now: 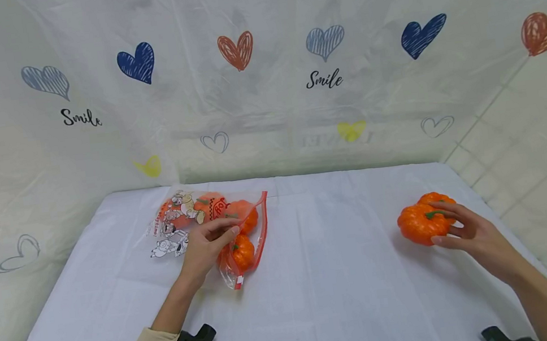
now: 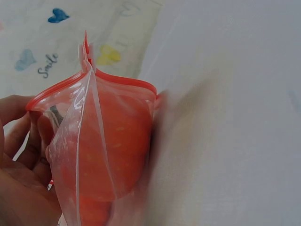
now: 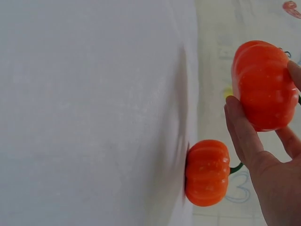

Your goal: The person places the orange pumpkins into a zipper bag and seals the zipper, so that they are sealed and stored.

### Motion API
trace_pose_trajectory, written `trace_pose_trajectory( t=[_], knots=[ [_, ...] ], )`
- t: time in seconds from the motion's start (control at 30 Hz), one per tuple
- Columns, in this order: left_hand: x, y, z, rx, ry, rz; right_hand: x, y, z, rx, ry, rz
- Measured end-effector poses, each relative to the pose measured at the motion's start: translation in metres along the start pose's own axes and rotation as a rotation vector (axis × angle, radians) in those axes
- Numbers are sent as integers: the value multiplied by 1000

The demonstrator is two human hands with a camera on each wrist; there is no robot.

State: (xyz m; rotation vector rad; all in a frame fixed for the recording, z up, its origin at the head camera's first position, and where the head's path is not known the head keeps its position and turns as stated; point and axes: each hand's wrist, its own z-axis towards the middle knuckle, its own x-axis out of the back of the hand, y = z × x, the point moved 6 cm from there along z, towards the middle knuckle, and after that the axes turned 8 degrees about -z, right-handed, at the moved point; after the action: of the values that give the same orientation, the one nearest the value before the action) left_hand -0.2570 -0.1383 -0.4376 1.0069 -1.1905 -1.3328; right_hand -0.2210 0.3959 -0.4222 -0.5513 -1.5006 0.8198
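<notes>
Head view: the left hand pinches a red-rimmed clear plastic bag by its rim; the right hand grips a ribbed orange pumpkin between fingers and thumb.

Head view bright and even; light diffuse, seemingly from above, its source out of my sight. White cloth-covered table takes soft-edged shadows, one below the ribbed, glossy orange pumpkin at the right hand. Small glints on its skin; pale streaks of glare on the clear plastic bag with a red zip edge. Both wrist views look dimmer, greyer to me; broad blurred shadow beside the bag. Pale heart-printed backdrop sheet stretched toward the head view's sides, its prints soft in the left wrist view.
</notes>
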Motion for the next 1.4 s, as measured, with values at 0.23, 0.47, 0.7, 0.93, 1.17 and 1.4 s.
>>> trace_pose_trajectory(
  t=[0.23,0.47,0.7,0.93,1.17,1.4],
  knots=[
    [0,1,0,1,-1,4,-11,-10,5,17,7,13],
    [0,0,0,10,1,1,-24,-21,9,39,14,-1],
    [0,1,0,15,8,10,-36,-30,14,26,9,-10],
    [0,0,0,18,9,7,-46,-40,17,22,-3,45],
    [1,-1,-1,28,19,6,-59,-49,22,18,-23,17],
    [1,-2,-1,23,15,11,-74,-56,26,26,-54,13]
  ],
)
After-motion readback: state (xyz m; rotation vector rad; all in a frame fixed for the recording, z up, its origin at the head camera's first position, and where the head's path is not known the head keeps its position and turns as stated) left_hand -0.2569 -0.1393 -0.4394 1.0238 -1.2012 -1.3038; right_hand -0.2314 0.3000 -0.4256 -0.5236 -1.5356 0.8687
